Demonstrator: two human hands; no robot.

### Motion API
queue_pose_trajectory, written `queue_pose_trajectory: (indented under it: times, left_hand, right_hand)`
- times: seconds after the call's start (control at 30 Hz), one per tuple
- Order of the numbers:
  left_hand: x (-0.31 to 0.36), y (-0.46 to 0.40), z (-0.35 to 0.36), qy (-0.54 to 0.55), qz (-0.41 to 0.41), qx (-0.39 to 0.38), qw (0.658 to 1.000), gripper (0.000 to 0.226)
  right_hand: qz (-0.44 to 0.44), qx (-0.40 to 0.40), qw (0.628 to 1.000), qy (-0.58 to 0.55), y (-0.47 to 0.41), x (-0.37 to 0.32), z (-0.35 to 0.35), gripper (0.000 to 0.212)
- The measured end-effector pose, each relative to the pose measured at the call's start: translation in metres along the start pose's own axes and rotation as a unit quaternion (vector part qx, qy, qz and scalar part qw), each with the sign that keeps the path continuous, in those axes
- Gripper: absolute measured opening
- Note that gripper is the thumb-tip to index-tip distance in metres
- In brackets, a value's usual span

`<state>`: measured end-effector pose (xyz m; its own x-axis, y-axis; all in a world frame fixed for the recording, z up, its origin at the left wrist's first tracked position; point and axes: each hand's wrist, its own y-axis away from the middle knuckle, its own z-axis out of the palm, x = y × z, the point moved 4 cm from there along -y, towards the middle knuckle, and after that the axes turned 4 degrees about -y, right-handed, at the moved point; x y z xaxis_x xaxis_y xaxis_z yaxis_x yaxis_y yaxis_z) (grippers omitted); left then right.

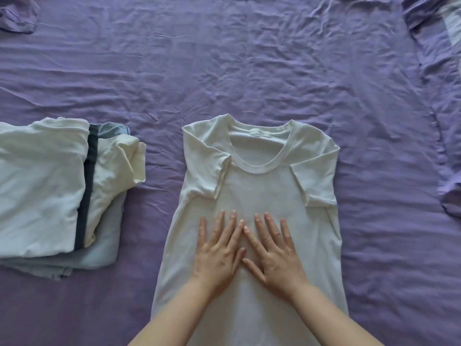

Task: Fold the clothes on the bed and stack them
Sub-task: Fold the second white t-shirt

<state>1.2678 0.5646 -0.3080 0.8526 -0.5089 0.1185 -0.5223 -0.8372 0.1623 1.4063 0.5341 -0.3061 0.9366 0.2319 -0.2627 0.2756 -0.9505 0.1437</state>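
— Hands first: where are they?

— Both lie low in the middle of the frame, palms down on the white T-shirt (259, 196). Left hand (219, 253) and right hand (274, 250) sit side by side, index fingertips touching, thumbs nearly meeting below them.

— And the grip?

— Neither hand pinches anything. Fingers on both are straight and fanned out, pressing flat on the cloth around the chest of the shirt.

— How does the shirt lie?

— Front up on the purple bed sheet (224, 71), collar toward the top of the frame, label showing inside the neckline. Both short sleeves are turned inward over the body. The hem end runs off the bottom edge under the forearms.

— Anything already folded?

— At the left of the frame, a stack of folded clothes (62, 191), well apart from the shirt. Its top piece is a pale garment with a dark stripe (86, 191) running down it; under it sits something light blue, its edge showing at the bottom and upper right of the pile.

— Other things on the bed?

— A crumpled purple cloth (17, 13) in the upper left corner, and purple bedding (439, 58) with a pale patch along the right edge, partly cut off
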Motion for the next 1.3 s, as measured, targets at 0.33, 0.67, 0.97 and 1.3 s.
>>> queue_pose_trajectory:
  times: [0.33,0.67,0.97,1.3]
  left_hand:
    - [0.021,0.096,0.008,0.070,0.054,0.042,0.995,0.027]
    - [0.033,0.163,0.002,0.061,0.111,-0.043,0.991,0.029]
    - [0.026,0.216,0.016,-0.007,0.131,-0.099,0.986,0.073]
    - [0.025,0.204,-0.005,0.072,0.170,0.030,0.982,0.028]
  right_hand:
    - [-0.040,0.036,0.998,-0.045,0.102,-0.039,0.029,0.050]
    - [0.057,0.011,0.989,-0.139,0.166,-0.083,0.028,0.036]
    - [0.060,-0.043,0.992,-0.102,0.222,-0.086,0.041,0.044]
    - [0.049,0.047,0.992,-0.107,0.209,-0.080,0.023,0.014]
